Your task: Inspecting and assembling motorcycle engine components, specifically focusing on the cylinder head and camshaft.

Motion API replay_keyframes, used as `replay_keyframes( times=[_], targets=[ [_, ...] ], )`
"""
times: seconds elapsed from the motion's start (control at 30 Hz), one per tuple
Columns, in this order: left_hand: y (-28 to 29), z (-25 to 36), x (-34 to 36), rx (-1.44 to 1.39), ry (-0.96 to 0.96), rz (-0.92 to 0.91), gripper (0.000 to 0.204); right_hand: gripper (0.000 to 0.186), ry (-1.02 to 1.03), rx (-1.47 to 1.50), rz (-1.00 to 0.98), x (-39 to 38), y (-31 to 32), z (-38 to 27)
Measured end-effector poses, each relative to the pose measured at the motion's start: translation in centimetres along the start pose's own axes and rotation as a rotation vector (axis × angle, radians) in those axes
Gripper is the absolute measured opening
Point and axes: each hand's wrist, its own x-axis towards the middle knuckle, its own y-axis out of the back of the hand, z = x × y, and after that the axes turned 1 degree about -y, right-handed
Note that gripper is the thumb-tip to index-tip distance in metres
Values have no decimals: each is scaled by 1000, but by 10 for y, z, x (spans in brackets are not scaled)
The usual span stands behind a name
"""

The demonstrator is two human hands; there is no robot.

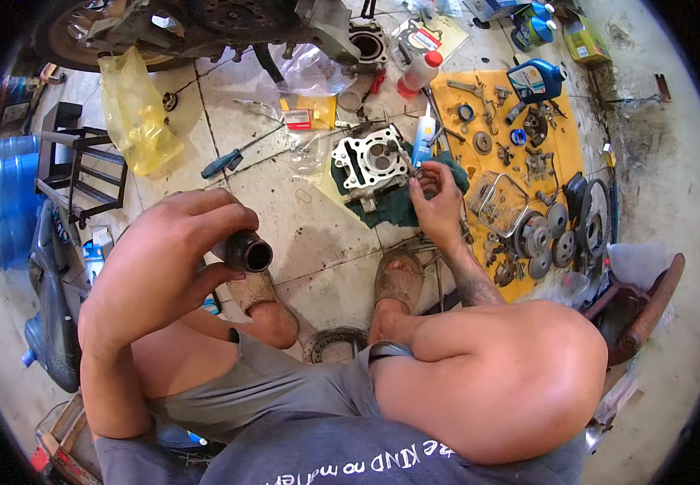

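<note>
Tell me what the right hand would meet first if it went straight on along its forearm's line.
Probably the blue-and-white bottle just beyond the right hand; the metal engine part lies left of that line. Depth is unclear from this view, so the hand might pass above the bottle.

The floor (334, 259) bears a screwdriver (222, 164) and yellow sheet (479, 166).

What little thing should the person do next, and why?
Maybe bring the dark hollow tube in the left hand closer to the metal engine part. The tube is held away from that part, off to its left, with an open end showing, while the right hand is right beside the part.
</note>
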Motion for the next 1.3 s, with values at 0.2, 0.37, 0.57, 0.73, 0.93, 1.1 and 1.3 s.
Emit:
replay_keyframes(
  times=[0.2, 0.37, 0.57, 0.73, 0.93, 1.1, 1.3],
  targets=[
    [-10, -1, 13, 120, 0, -184, 41, 36, 17, -65, 47, 22, -13, -4],
    [-12, 4, 16, 109, -40, -223, 41, 34, 11, -172, 86, 17, -23, -4],
    [-11, 8, 12, 149, -63, -226, 43, 32, 281, -249, -21, 6, -32, -14],
    [-13, 9, 9, 140, -47, -234, 44, 33, 144, -259, 85, 23, -25, -11],
    [-14, 11, 10, 156, -61, -230, 44, 31, 453, -299, -54, 9, -39, -7],
    [-12, 13, 10, 146, -62, -214, 42, 28, 202, -299, 113, 27, -16, -9],
    [-12, 11, 10, 132, -72, -236, 45, 27, 402, -320, -51, 13, -33, -13]
  ],
)
